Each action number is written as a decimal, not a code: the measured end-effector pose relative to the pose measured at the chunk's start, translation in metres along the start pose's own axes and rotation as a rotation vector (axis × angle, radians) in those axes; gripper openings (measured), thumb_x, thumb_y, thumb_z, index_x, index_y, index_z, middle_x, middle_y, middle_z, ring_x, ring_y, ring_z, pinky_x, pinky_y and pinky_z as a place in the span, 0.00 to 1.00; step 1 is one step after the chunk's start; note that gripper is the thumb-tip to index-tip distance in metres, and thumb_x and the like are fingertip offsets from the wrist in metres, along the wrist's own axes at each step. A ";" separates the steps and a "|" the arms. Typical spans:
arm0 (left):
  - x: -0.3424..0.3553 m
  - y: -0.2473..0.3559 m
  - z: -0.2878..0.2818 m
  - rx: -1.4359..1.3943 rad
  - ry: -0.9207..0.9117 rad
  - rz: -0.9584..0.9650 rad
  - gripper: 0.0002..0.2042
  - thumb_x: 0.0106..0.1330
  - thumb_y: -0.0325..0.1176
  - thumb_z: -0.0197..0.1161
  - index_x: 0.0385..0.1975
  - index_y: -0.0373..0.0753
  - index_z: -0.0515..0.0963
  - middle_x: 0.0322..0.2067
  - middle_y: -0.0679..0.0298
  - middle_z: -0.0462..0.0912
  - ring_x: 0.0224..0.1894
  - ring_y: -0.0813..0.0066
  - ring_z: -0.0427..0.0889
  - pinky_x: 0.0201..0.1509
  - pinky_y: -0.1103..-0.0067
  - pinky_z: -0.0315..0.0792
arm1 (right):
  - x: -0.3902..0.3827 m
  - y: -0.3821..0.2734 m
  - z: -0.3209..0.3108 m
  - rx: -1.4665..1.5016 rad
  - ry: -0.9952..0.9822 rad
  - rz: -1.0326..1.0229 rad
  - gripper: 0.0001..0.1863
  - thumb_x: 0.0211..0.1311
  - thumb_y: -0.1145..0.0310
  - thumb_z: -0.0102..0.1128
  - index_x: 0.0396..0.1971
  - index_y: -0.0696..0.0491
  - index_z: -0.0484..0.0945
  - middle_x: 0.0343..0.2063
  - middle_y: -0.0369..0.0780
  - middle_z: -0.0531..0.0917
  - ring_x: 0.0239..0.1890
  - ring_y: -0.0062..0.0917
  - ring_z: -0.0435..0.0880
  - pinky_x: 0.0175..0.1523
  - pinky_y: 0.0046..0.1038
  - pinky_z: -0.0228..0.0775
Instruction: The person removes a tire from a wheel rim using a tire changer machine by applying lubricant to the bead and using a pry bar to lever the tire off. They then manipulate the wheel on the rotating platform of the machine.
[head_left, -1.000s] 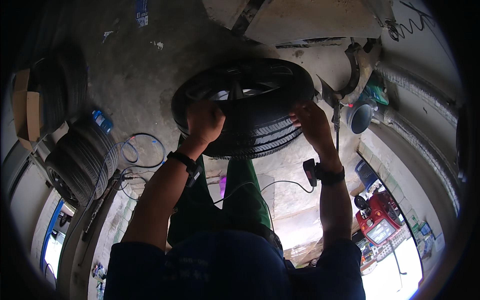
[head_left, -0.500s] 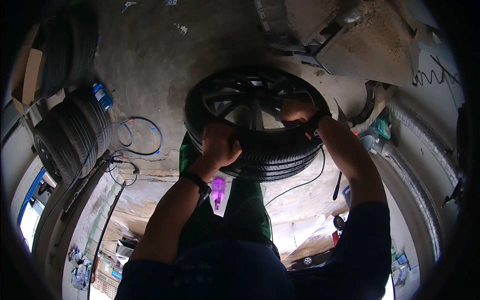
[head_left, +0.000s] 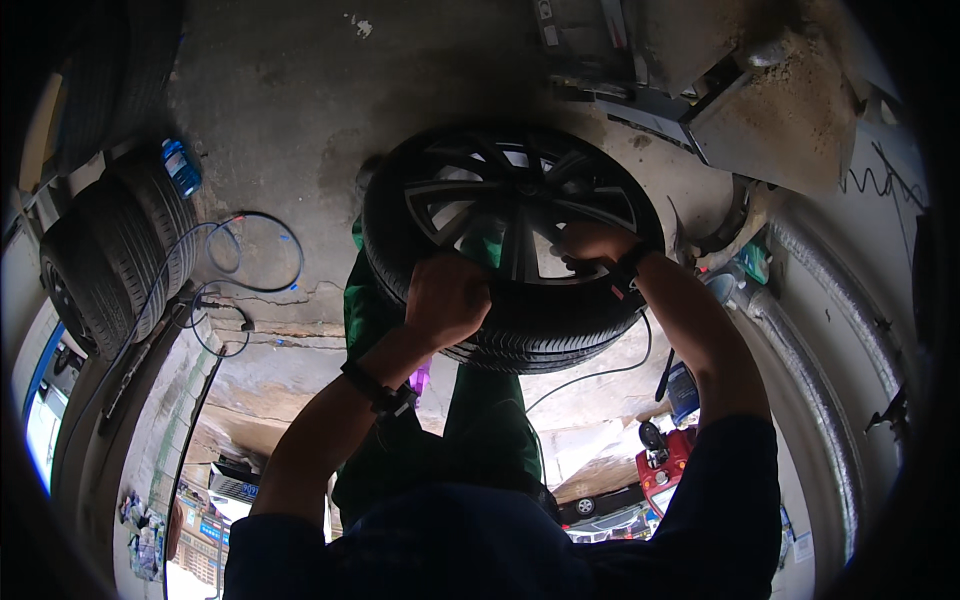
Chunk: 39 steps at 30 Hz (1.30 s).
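I hold a car wheel (head_left: 520, 320) with a black tyre and a dark spoked rim out in front of me, its face toward the camera. My left hand (head_left: 445, 298) grips the near tread at the lower left. My right hand (head_left: 590, 243) reaches over the tyre's right side and closes on a spoke of the rim. Both wrists wear dark bands. My green trouser legs show below and behind the wheel.
A stack of black tyres (head_left: 115, 255) stands at the left beside a blue bottle (head_left: 182, 167). Black and blue cables (head_left: 250, 265) coil on the cracked concrete floor. A metal machine (head_left: 740, 110) sits at the upper right, and a red tool (head_left: 665, 470) lies at the lower right.
The wheel has tilted so its rim face shows more fully. My right hand has shifted from the tyre's outer edge onto a spoke; my left hand keeps its grip on the tread.
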<state>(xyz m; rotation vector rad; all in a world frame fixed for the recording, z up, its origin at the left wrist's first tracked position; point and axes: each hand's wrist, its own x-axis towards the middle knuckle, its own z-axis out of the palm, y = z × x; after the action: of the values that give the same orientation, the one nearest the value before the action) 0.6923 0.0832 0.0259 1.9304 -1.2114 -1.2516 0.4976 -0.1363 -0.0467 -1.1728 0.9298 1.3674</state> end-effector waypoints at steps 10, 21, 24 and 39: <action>0.042 -0.030 0.005 0.205 0.132 -0.004 0.13 0.63 0.38 0.71 0.20 0.37 0.82 0.12 0.58 0.79 0.15 0.62 0.82 0.20 0.73 0.76 | 0.002 0.008 -0.004 0.316 -0.056 -0.056 0.08 0.74 0.63 0.53 0.35 0.49 0.76 0.28 0.29 0.78 0.28 0.14 0.76 0.37 0.22 0.74; 0.059 -0.073 0.001 0.265 -0.159 -0.110 0.15 0.63 0.43 0.71 0.37 0.35 0.84 0.33 0.51 0.86 0.37 0.55 0.87 0.40 0.66 0.81 | 0.009 0.009 0.026 0.050 -0.020 -0.212 0.18 0.73 0.56 0.54 0.47 0.56 0.80 0.36 0.39 0.87 0.36 0.26 0.85 0.45 0.33 0.78; 0.057 -0.137 0.030 0.573 -0.734 -0.190 0.33 0.70 0.53 0.60 0.65 0.32 0.74 0.60 0.40 0.78 0.65 0.46 0.76 0.71 0.61 0.68 | 0.012 -0.019 0.001 -0.296 0.410 -0.353 0.25 0.70 0.50 0.55 0.45 0.59 0.84 0.43 0.54 0.87 0.51 0.47 0.86 0.53 0.44 0.78; 0.060 -0.197 0.077 0.242 -0.467 -0.613 0.20 0.58 0.48 0.73 0.28 0.32 0.84 0.22 0.53 0.86 0.26 0.61 0.87 0.39 0.64 0.80 | 0.072 0.015 0.003 -0.294 0.254 -0.066 0.27 0.37 0.53 0.75 0.40 0.53 0.89 0.42 0.49 0.89 0.49 0.44 0.87 0.60 0.49 0.73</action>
<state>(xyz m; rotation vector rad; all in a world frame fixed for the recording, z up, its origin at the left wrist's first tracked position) 0.7103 0.1217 -0.1904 2.3754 -1.0416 -2.0379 0.4854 -0.1191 -0.1174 -1.6163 0.8759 1.3531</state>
